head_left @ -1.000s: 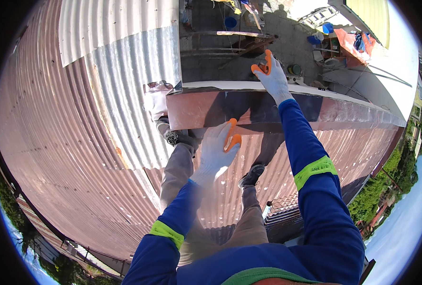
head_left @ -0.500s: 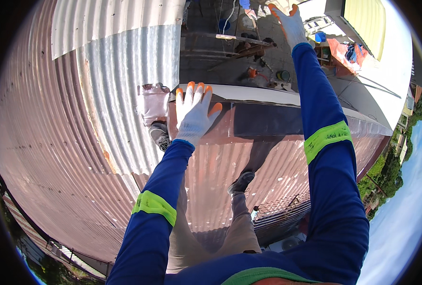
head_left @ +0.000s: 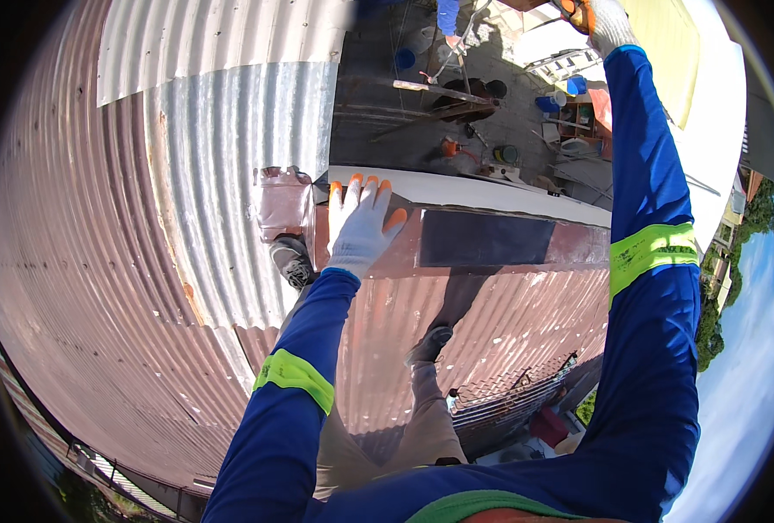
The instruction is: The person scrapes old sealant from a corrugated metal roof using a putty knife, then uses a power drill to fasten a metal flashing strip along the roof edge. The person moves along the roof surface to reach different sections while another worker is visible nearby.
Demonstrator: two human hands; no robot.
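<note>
My left hand [head_left: 361, 228], in a white glove with orange fingertips, lies flat with fingers apart on the brown metal flashing [head_left: 570, 247] along the roof edge. Far up at the right, my right hand [head_left: 603, 22] reaches out over the drop with its fingers curled in. A dark, brownish thing seems to be at those fingers, but the picture's rim cuts it off and I cannot make out what it is. Near my left hand, a brown metal patch [head_left: 284, 205] covers the corner of the flashing.
Brown corrugated roofing [head_left: 492, 305] lies under my feet, with pale corrugated sheets [head_left: 239, 148] to the left. Below the edge is a yard [head_left: 526, 122] with a ladder [head_left: 566, 65], buckets, timber and part of another person [head_left: 448, 17]. A dark shoe [head_left: 291, 260] stands beside the patch.
My right hand has moved farther out and to the right, its spread fingers now curled. My left hand stays on the flashing. The view has shifted slightly.
</note>
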